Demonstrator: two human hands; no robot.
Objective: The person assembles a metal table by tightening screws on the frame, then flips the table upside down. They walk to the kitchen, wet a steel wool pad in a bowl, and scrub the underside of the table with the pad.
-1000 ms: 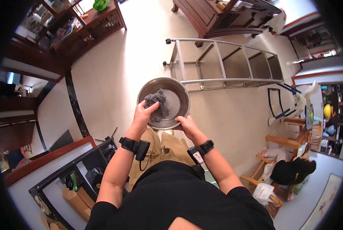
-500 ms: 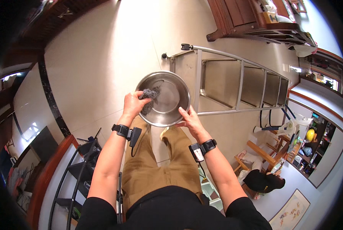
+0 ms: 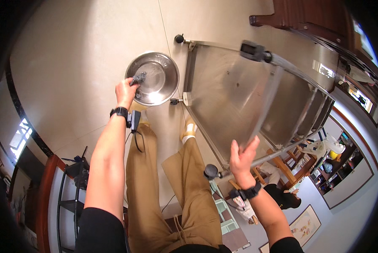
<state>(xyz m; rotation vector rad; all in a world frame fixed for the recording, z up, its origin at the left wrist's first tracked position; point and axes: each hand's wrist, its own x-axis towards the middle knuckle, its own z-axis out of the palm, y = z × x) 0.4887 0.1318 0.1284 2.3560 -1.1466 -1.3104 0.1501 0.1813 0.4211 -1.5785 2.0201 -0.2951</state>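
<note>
My left hand [image 3: 125,92] is closed round a grey steel wool scrubber [image 3: 138,79], at the left side of a round stainless steel basin [image 3: 159,86]. Whether the basin rests on the floor or hangs from that hand I cannot tell. Thumb and fingers apart, my right hand [image 3: 244,162] holds nothing. It is close to the lower rail of a metal shelf rack [image 3: 216,92] that lies on its side; contact is unclear. Black casters [image 3: 211,171] stick out from the ends of the rack's legs.
Dark wooden furniture [image 3: 307,25] stands at the far right. To my left is a black wire-frame shelf [image 3: 68,204]. A pale green drawer unit [image 3: 226,215] is beside my right leg. Another person [image 3: 279,197] sits at the right, by a wooden chair.
My right hand has let go of the basin rim and swung right toward the rack. The left hand, with the scrubber, and the basin are farther forward and left in view.
</note>
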